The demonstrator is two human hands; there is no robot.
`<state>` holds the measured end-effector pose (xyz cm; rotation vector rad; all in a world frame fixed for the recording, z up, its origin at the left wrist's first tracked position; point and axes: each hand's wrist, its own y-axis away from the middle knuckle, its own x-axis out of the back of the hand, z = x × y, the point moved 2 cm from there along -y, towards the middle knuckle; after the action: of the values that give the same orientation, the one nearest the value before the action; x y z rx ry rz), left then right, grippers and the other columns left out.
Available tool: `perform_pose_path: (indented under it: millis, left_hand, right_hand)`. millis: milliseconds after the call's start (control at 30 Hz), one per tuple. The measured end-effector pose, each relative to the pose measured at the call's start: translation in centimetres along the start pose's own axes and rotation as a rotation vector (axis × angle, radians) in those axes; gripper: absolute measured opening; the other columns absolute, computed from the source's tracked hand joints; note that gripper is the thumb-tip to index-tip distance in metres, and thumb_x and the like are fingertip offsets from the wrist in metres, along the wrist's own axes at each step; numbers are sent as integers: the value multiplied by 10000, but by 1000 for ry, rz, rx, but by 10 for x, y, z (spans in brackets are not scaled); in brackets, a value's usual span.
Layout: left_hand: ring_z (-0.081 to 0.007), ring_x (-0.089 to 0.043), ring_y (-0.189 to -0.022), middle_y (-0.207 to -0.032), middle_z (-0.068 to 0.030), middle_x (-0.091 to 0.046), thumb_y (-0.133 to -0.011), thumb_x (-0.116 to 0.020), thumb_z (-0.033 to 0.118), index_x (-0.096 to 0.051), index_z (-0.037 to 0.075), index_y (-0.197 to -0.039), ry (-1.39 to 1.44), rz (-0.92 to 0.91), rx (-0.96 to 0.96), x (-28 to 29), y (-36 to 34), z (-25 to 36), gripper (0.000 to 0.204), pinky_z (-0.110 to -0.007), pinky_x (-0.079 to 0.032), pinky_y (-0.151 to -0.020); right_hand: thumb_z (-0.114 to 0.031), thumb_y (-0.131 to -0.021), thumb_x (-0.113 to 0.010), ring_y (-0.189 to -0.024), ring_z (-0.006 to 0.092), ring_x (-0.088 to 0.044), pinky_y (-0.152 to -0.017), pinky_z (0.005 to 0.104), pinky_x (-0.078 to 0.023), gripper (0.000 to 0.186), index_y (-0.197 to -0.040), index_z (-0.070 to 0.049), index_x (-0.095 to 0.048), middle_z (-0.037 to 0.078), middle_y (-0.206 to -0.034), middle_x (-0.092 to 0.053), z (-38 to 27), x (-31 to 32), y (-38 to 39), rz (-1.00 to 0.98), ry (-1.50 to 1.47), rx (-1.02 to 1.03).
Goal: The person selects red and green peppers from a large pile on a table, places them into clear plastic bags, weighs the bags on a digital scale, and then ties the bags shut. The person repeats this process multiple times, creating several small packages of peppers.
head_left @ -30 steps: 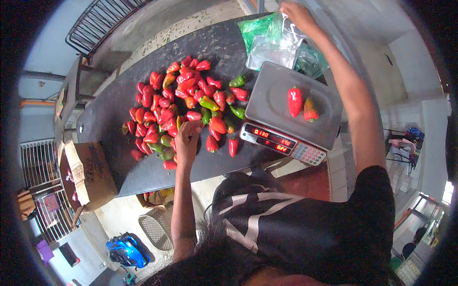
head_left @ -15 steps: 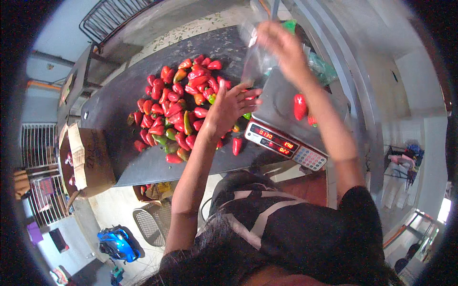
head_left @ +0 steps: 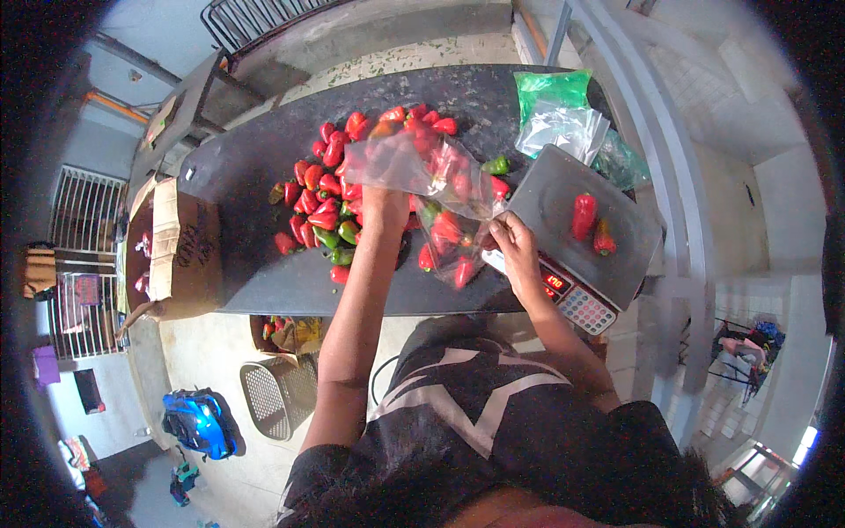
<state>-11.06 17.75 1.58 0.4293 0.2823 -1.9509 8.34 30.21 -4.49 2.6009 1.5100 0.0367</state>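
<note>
A clear plastic bag (head_left: pixel 458 255) stretches over the pile of red and green peppers (head_left: pixel 324 213) on the dark tabletop (head_left: pixel 251 141). My right hand (head_left: pixel 510 233) pinches the bag's edge beside the scale. My left hand (head_left: pixel 385 180) is under or inside the upper-left part of the same bag, its fingers blurred behind the plastic, so I cannot tell their grip. The silver scale (head_left: pixel 546 189), with a lit display along its near side, holds two peppers (head_left: pixel 584 216), one red and one mottled red-green, to the right of both hands.
Green and clear bags (head_left: pixel 553 92) lie at the table's back right, beside a metal post. An open cardboard box (head_left: pixel 185 255) stands at the left. Below the table are another box of peppers (head_left: pixel 283 333), a grey basket (head_left: pixel 273 396) and a blue object (head_left: pixel 198 421).
My right hand has come from the bags at the back down to beside the scale, bringing a clear bag. My left hand has moved from the peppers' surface up under that bag.
</note>
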Motion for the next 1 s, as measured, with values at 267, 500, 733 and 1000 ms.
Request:
perform_pose_path:
  millis: [267, 500, 733, 1000]
  left_hand:
    - [-82, -552, -666, -758, 14, -601, -905, -593, 115, -613, 34, -921, -504, 154, -426, 36, 35, 46, 84, -253, -449, -594]
    - [-101, -546, -784, -866, -59, -581, -926, -563, 88, -540, -10, -964, -505, 191, -363, 77, 65, 73, 108, -274, -462, -707]
    - [-43, -483, -756, -887, 34, -550, -944, -596, 181, -548, 56, -986, -263, 112, -145, 108, 86, 95, 140, -215, -403, -665]
    - [-6, -384, -597, -705, 100, -513, -959, -585, 256, -622, 76, -864, -243, -60, -208, 110, 74, 99, 207, -190, -290, -531]
  right_hand:
    - [-345, -838, -711, -1231, 243, -480, -1037, 357, -355, 801, -1448, -44, -288, 151, -1338, -484, -87, -65, -2, -42, 369, 758]
    - [-95, -884, -653, -885, 83, -591, -818, 239, -474, 229, -1093, -29, -590, 12, -1015, -624, -114, -139, -18, -202, -244, 425]
    - [-87, -859, -678, -835, 73, -575, -737, 230, -485, 313, -1151, -49, -573, -6, -942, -585, -112, -146, -14, -109, -358, 373]
    - [-198, -852, -718, -670, 67, -556, -612, 220, -464, 182, -951, -59, -652, -17, -791, -616, -105, -147, -6, -176, -375, 209]
